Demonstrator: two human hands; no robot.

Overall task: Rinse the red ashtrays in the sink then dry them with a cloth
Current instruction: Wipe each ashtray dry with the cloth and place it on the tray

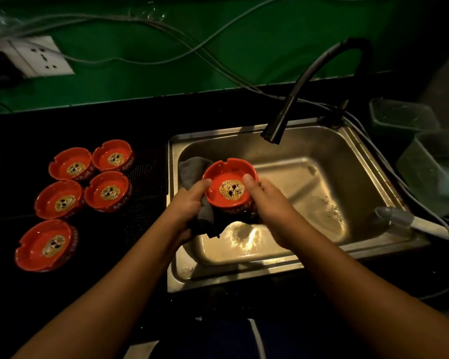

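Over the left part of the steel sink (360, 164) I hold a red ashtray (227, 174) with a gold emblem inside. My left hand (189, 206) grips its left rim together with a dark grey cloth (205, 218) that wraps under the ashtray and trails behind it. My right hand (267, 203) grips the right rim, thumb over the edge. Several more red ashtrays (106, 190) stand upright on the black counter to the left of the sink.
A black arched faucet (290, 107) hangs over the sink's back, with no water running from it. Clear plastic tubs (425, 161) stand at the right. A wall socket (40, 57) and loose cables (192, 45) run along the green wall. A white-handled tool (410, 221) lies on the sink's right rim.
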